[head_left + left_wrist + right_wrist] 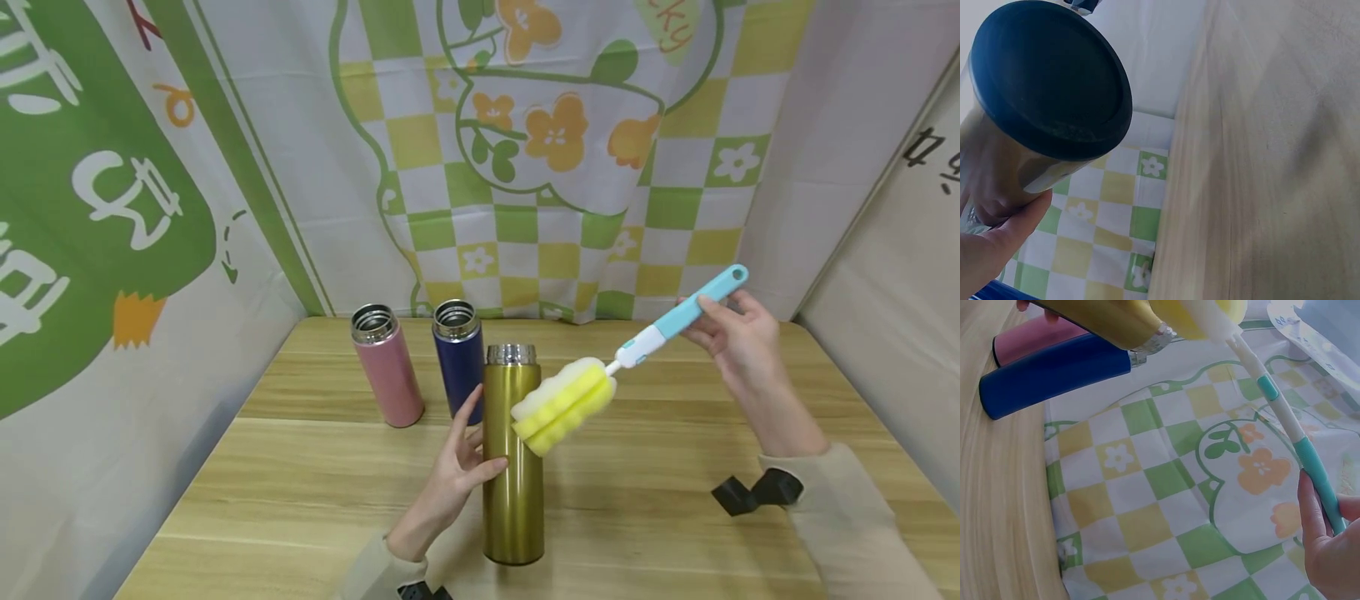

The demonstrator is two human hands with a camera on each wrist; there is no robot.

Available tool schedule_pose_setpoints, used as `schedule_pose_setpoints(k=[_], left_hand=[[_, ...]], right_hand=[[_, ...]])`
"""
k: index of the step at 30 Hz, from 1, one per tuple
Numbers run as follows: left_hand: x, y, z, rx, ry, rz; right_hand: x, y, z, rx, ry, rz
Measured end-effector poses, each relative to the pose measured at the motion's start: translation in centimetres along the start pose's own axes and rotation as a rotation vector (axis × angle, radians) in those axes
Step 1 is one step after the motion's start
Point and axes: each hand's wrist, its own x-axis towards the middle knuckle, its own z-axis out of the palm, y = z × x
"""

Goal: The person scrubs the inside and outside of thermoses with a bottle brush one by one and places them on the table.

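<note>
My left hand (444,485) grips a gold, lidless thermos bottle (513,508) round its middle. In the left wrist view the dark base (1050,81) of that bottle is seen from below, raised off the table. With my right hand (746,346) I pinch the turquoise handle of a bottle brush (681,315). The brush slants down to the left, and its yellow and white sponge head (564,406) is in front of the gold bottle's side; whether they touch I cannot tell. The bottle's metal mouth (512,355) is uncovered.
A pink thermos bottle (390,375) and a dark blue one (454,358), both lidless, stand upright behind and left of the gold one. They are on a wooden table (300,492). A patterned curtain (480,208) hangs at the back, with printed cloth at both sides.
</note>
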Motion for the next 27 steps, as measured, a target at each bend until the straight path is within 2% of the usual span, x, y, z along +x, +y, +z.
schedule_pose_setpoints(k=[14,20,27], left_hand=[[-0.3,0.2,0.2,-0.073,-0.048,-0.026],[-0.1,0.3,0.7,-0.073,0.023,-0.088],[0.2,0.1,1.3,-0.001,0.164,-0.137]], right_hand=[[0.6,-1.1,0.8,0.1,0.084,-0.047],[0.4,-1.3,1.0,0.07,0.132,-0.067],[0.2,-1.7,0.5,0.142,0.142,-0.104]])
